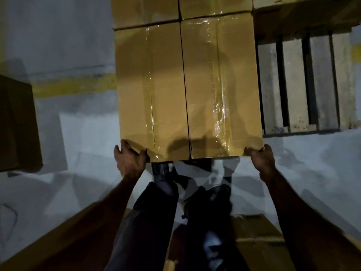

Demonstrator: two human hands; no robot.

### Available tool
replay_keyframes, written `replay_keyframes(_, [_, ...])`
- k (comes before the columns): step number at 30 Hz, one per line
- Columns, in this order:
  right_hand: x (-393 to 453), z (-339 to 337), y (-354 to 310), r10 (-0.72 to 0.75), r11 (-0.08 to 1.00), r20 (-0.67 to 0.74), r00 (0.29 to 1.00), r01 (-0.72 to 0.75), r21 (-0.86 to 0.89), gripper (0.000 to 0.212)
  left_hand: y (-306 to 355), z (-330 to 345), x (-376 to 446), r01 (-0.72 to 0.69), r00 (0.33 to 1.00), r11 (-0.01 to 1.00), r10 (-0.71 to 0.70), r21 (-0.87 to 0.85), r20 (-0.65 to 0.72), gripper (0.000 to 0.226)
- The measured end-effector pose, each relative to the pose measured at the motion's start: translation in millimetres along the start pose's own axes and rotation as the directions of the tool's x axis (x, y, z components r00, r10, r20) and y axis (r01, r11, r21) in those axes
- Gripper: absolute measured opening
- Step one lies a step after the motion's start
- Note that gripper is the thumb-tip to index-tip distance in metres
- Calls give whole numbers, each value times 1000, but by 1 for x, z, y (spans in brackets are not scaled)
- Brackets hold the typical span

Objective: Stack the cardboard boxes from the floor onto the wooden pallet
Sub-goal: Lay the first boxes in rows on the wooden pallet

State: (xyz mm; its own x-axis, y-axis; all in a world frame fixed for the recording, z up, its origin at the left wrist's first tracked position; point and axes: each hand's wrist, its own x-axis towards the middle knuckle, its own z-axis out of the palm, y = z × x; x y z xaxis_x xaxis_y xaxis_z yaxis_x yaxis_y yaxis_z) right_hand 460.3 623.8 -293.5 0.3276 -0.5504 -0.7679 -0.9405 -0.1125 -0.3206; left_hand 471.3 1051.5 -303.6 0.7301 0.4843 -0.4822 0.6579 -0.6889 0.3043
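A large tan cardboard box with clear tape over its top seams fills the middle of the head view. My left hand grips its near left corner and my right hand grips its near right corner, fingers curled over the edge. Its far end butts against more boxes at the top of the view. The wooden pallet shows bare grey slats right of the box. Whether the box rests on the pallet or hangs above it is hidden.
A dark box stands on the floor at the left edge. More cardboard lies on the floor at my feet. A yellow line crosses the pale floor at left. My legs and shoes are below the box.
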Motion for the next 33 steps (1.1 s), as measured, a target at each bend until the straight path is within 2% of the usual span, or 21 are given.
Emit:
replay_keyframes(1, [1, 0, 0, 5, 1000, 17, 1000, -5, 12, 65, -9, 0, 0, 47, 999, 998, -45, -53, 24, 86])
replay_keyframes(3, [15, 2, 7, 4, 1000, 24, 1000, -4, 4, 78, -17, 0, 1, 53, 997, 990, -45, -128, 64, 82])
replay_keyframes(5, [43, 6, 24, 1, 1000, 27, 1000, -1, -3, 87, -22, 3, 8, 69, 996, 987, -61, -143, 62, 77])
replay_keyframes(11, [20, 1, 8, -29, 1000, 32, 999, 29, 6, 78, -23, -6, 6, 26, 997, 993, -16, -114, 81, 82])
replay_keyframes(16, [18, -2, 12, -58, 997, 46, 997, 60, -45, 77, -42, -1, 23, 60, 990, 984, -37, -165, 138, 88])
replay_keyframes(18, [5, -5, 6, -78, 994, 42, 996, 81, -67, 71, -48, 1, 28, 66, 986, 984, -39, -166, 163, 91])
replay_keyframes(22, [-31, -15, -6, -107, 988, 36, 994, 110, -106, 61, -35, -15, 21, 12, 986, 988, 14, -155, 168, 82])
replay_keyframes(25, [-75, -25, -24, -116, 986, 41, 992, 120, -117, 62, -11, -46, 3, -81, 976, 987, 107, -137, 190, 72])
replay_keyframes(28, [-129, -32, -43, -181, 967, 103, 978, 196, -162, 66, 34, -105, -41, -147, 940, 984, 172, -104, 294, 98])
replay_keyframes(30, [-171, -36, -56, -195, 958, 149, 969, 221, -185, 79, 55, -142, -73, -230, 903, 970, 245, -84, 353, 95])
replay_keyframes(33, [-235, -38, -74, -241, 946, 232, 942, 282, -162, 79, 72, -196, -119, -282, 855, 953, 300, -108, 424, 92])
